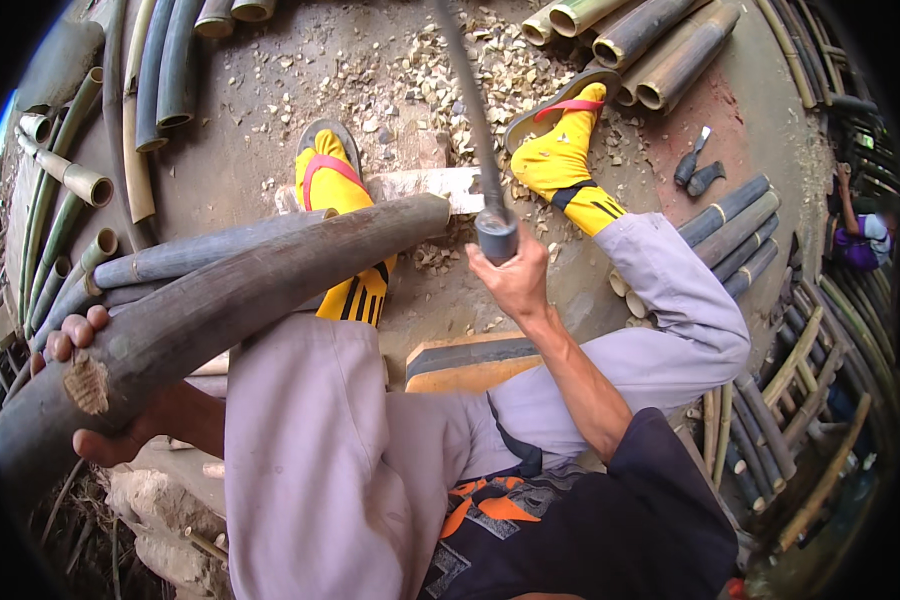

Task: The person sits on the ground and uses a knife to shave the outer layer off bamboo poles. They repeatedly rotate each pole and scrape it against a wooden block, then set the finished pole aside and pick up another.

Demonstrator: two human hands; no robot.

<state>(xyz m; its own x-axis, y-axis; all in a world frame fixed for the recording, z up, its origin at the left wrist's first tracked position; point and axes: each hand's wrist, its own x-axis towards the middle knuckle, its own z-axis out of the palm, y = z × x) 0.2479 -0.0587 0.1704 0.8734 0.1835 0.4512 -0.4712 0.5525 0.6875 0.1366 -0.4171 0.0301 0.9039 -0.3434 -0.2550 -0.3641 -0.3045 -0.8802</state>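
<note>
A thick dark bamboo pole [260,280] slants across my left thigh, its far end close to a pale block of wood [440,185] between my feet. Wrapped round its near end at the left is my left hand [80,390], fingers on top and thumb below, beside a rough tan knot scar. In front of me my right hand [515,275] is closed on the dark handle of a long-bladed knife, probably a machete [470,100]. The blade points up and away, apart from the bamboo.
Pale wood chips [470,60] litter the ground ahead. Cut bamboo lengths [670,45] lie at the far right, with more bamboo [175,70] at the far left. Two dark-handled tools [698,165] rest to the right. At the right edge is another person [860,235].
</note>
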